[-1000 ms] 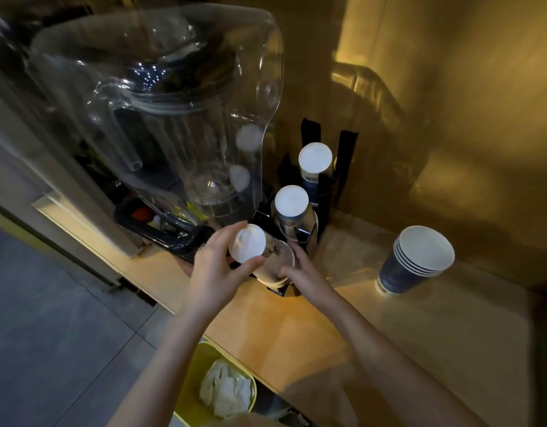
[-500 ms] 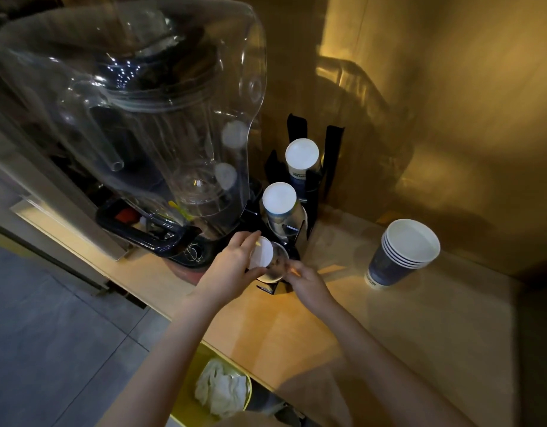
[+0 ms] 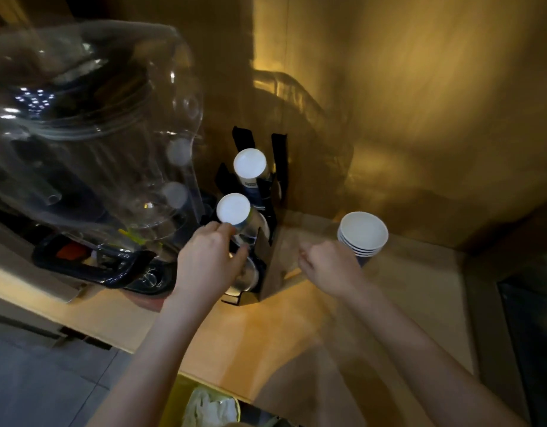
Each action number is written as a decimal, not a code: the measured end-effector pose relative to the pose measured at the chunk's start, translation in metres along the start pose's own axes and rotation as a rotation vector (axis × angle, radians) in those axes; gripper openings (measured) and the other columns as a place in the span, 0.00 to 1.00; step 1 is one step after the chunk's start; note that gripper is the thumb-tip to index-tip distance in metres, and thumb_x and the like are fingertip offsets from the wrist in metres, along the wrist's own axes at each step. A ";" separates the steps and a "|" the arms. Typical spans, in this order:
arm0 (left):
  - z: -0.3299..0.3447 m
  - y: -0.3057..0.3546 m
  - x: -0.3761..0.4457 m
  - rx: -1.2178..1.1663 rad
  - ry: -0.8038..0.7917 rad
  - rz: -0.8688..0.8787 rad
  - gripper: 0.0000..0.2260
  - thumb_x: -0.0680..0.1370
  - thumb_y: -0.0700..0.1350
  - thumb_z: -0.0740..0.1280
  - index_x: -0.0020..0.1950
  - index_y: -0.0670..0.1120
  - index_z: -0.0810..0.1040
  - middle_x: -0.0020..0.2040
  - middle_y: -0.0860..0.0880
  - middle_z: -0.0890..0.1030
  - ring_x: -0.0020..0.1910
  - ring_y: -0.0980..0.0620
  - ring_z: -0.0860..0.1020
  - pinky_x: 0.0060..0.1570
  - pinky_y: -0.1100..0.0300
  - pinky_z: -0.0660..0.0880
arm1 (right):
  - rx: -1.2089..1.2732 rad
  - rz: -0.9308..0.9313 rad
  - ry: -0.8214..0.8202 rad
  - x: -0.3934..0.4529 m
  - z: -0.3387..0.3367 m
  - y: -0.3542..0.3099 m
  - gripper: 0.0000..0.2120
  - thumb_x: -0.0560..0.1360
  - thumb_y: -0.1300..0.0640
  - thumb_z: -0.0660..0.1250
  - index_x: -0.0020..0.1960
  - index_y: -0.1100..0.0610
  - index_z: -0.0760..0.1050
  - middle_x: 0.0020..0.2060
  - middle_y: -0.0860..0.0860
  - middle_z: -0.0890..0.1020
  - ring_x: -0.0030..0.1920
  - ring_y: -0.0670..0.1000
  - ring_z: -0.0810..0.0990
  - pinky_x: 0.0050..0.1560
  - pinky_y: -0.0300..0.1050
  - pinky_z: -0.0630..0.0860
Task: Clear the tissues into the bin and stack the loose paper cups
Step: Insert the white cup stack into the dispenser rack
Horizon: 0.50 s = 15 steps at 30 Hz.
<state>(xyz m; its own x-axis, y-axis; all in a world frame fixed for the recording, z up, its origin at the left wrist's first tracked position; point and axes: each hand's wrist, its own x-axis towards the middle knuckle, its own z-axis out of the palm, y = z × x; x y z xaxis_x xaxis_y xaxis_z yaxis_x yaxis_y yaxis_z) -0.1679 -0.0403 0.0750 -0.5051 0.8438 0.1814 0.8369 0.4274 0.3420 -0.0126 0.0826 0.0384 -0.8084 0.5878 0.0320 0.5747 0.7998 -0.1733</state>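
Note:
A black cup holder (image 3: 270, 241) stands at the back of the wooden counter (image 3: 296, 334), with two upside-down cup stacks in it, a rear cup stack (image 3: 250, 164) and a middle cup stack (image 3: 233, 208). My left hand (image 3: 209, 260) is curled over the holder's front slot, closed around a paper cup that it almost wholly hides. My right hand (image 3: 327, 266) hovers to the right of the holder in a loose fist, holding nothing. Just beyond it stands an upright stack of blue paper cups (image 3: 363, 234). White tissues (image 3: 210, 408) lie in the yellow bin (image 3: 178, 402) below the counter edge.
A large clear blender jar (image 3: 96, 149) on a dark base (image 3: 112, 269) fills the left side, close to the holder. A wood-coloured wall runs behind the counter. A dark opening (image 3: 531, 334) borders the counter's right end. Grey floor tiles lie at lower left.
My left hand has brought the cup down from above the holder into its front slot. My right hand has let go of the holder and moved right, towards the blue cup stack.

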 end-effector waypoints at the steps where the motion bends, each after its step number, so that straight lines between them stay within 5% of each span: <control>1: -0.002 0.010 0.004 -0.031 0.015 0.040 0.13 0.75 0.50 0.65 0.54 0.43 0.77 0.47 0.44 0.80 0.46 0.44 0.79 0.41 0.49 0.79 | 0.003 0.024 0.038 -0.004 -0.007 0.010 0.12 0.78 0.54 0.56 0.50 0.60 0.74 0.44 0.58 0.82 0.47 0.60 0.79 0.39 0.49 0.70; 5: 0.007 0.052 0.020 -0.162 0.018 0.201 0.10 0.75 0.49 0.64 0.51 0.46 0.78 0.45 0.46 0.81 0.44 0.46 0.79 0.39 0.49 0.78 | 0.103 0.226 0.288 -0.028 -0.028 0.048 0.09 0.76 0.57 0.60 0.51 0.59 0.76 0.48 0.56 0.82 0.52 0.57 0.78 0.42 0.48 0.72; 10: 0.052 0.101 0.042 -0.233 -0.104 0.316 0.22 0.75 0.52 0.64 0.66 0.44 0.70 0.60 0.44 0.75 0.61 0.46 0.73 0.57 0.52 0.73 | 0.236 0.497 0.469 -0.060 -0.012 0.097 0.09 0.74 0.60 0.63 0.54 0.58 0.76 0.49 0.58 0.81 0.52 0.60 0.77 0.47 0.52 0.74; 12: 0.077 0.115 0.053 -0.192 -0.206 0.333 0.31 0.72 0.54 0.67 0.71 0.43 0.62 0.68 0.43 0.69 0.67 0.45 0.67 0.64 0.52 0.69 | 0.252 0.581 0.401 -0.067 0.004 0.109 0.16 0.74 0.61 0.63 0.61 0.59 0.72 0.56 0.59 0.78 0.58 0.60 0.74 0.56 0.52 0.72; 15: 0.110 0.130 0.068 -0.137 -0.363 0.328 0.46 0.66 0.57 0.73 0.75 0.45 0.52 0.74 0.41 0.58 0.73 0.41 0.56 0.71 0.47 0.61 | 0.236 0.663 0.090 -0.072 0.030 0.119 0.29 0.75 0.57 0.64 0.73 0.59 0.57 0.70 0.57 0.67 0.70 0.57 0.63 0.70 0.48 0.60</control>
<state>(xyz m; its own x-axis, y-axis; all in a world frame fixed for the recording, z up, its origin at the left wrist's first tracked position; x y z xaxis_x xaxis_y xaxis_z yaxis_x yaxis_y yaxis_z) -0.0703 0.1081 0.0299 -0.0936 0.9953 -0.0240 0.8915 0.0945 0.4431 0.1106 0.1317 -0.0139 -0.2782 0.9576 -0.0750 0.8910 0.2281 -0.3924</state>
